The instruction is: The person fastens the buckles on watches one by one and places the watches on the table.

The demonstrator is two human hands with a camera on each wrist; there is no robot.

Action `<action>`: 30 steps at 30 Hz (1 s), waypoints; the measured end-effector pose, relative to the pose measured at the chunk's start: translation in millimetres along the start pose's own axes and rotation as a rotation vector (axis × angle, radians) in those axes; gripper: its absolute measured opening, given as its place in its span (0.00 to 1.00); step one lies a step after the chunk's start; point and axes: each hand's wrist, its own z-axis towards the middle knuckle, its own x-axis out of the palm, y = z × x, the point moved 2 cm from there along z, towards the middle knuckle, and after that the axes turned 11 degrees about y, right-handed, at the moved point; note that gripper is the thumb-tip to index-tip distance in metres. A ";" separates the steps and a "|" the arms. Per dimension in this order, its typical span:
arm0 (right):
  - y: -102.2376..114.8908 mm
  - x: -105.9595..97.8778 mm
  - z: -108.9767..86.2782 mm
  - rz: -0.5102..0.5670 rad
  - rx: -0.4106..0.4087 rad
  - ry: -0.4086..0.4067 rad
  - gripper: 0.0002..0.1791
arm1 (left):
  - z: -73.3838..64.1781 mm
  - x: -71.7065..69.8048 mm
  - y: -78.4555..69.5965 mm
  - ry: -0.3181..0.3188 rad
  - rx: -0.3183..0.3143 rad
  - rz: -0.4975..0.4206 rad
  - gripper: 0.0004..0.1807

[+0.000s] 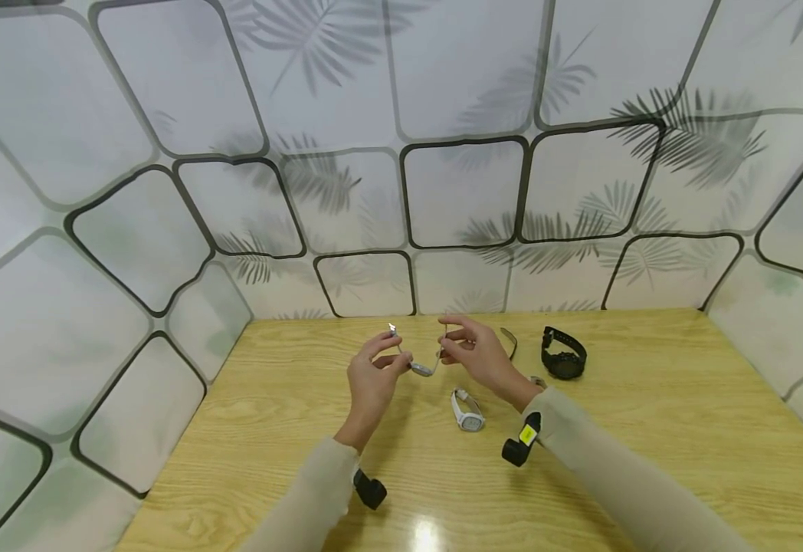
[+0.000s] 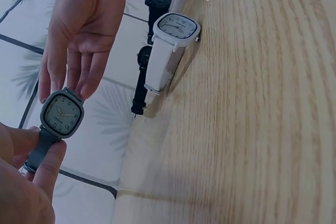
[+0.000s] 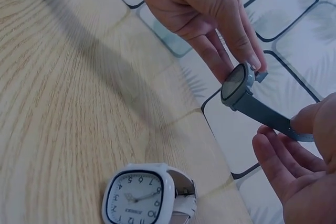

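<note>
The grey watch [image 3: 235,84] is lifted and unfastened, left hand [image 1: 370,373] and right hand [image 1: 480,354] pinching its spread strap [image 3: 266,115], but not yet set down on the table [image 1: 257,429].

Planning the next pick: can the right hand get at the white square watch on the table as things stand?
Probably not at once: the right hand pinches the grey watch by its strap. Once freed, likely yes: nothing covers the white square watch.

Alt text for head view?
A person's left hand and right hand hold a gray watch above a wooden table. A white watch and a black watch rest on it; a dark strap shows beyond the right hand.
</note>
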 end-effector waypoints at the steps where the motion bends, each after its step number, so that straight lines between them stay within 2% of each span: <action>1: 0.4 0.3 0.1 0.006 0.003 -0.005 0.25 | -0.3 0.4 0.1 0.000 0.001 0.000 0.15; 12: -0.1 2.5 -1.6 -0.017 0.016 -0.022 0.31 | -4.4 1.3 0.8 0.033 0.020 0.009 0.17; 21: -1.2 4.1 -4.8 -0.037 0.000 -0.021 0.25 | -5.6 0.8 2.7 0.051 0.034 0.033 0.18; 30: -4.3 5.9 -6.9 -0.003 -0.008 -0.010 0.23 | -5.4 2.3 0.9 0.040 0.033 -0.006 0.10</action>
